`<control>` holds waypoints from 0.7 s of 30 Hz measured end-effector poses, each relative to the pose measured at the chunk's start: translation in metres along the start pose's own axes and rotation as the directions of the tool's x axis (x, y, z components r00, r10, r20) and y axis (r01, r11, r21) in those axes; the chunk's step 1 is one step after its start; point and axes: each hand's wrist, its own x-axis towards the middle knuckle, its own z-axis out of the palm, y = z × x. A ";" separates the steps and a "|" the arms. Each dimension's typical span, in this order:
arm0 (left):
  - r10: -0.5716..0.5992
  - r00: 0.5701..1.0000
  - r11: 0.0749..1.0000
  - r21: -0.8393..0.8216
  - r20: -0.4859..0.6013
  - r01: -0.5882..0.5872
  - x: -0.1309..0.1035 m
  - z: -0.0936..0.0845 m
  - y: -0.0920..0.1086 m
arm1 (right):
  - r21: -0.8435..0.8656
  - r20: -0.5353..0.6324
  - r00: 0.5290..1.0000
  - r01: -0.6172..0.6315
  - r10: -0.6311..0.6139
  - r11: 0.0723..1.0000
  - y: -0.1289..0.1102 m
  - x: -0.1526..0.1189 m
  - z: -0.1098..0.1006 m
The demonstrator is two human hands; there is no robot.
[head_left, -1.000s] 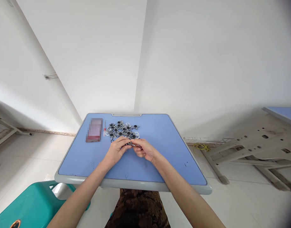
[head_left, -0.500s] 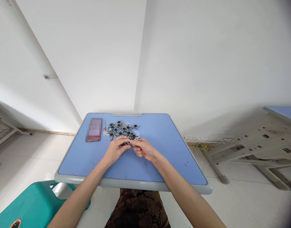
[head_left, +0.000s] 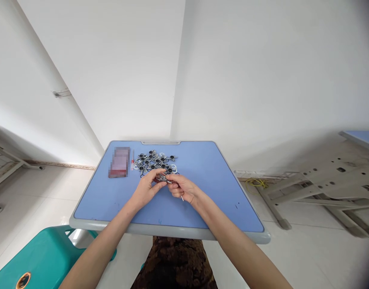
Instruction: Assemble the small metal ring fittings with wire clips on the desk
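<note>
Left hand [head_left: 147, 188]: pinching small silvery metal fitting [head_left: 162, 178] over blue rectangular worktop [head_left: 208, 168], near black-and-silver metal pile [head_left: 146, 162] | right hand [head_left: 184, 188]: curled around thin silvery rod [head_left: 182, 198], fingertips at fitting, likely steadying it

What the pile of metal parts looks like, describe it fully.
The pile is a jumble of small, silvery, metal-looking pieces, with round black caps and pale loops among them. It lies on the blue tabletop, slightly left of centre, nearer the far edge. The left hand partly hides its near side; whether it touches the pile is unclear.
</note>
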 end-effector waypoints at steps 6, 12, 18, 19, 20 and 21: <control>0.044 0.999 0.999 -0.009 -0.014 -0.044 0.001 -0.001 0.002 | 0.060 0.029 1.000 0.011 -0.013 0.998 -0.003 -0.002 0.002; -0.068 0.997 0.974 -0.220 -0.034 0.059 0.002 -0.001 0.001 | -0.154 -0.068 0.978 0.187 -0.199 0.970 0.001 -0.005 0.011; -0.191 0.982 0.955 -0.234 -0.010 0.183 0.003 -0.006 0.002 | -0.672 -0.036 0.839 0.382 -0.543 0.634 0.004 -0.011 0.015; -0.180 0.984 0.959 -0.225 -0.016 0.172 0.003 -0.007 0.002 | -0.733 0.003 0.815 0.396 -0.579 0.554 0.004 -0.012 0.015; -0.162 0.987 0.964 -0.220 -0.026 0.152 0.003 -0.008 0.001 | -0.779 0.042 0.794 0.406 -0.606 0.478 0.004 -0.013 0.014; -0.141 0.989 0.968 -0.215 -0.034 0.130 0.003 -0.009 0.001 | -0.815 0.080 0.775 0.413 -0.627 0.406 0.004 -0.014 0.012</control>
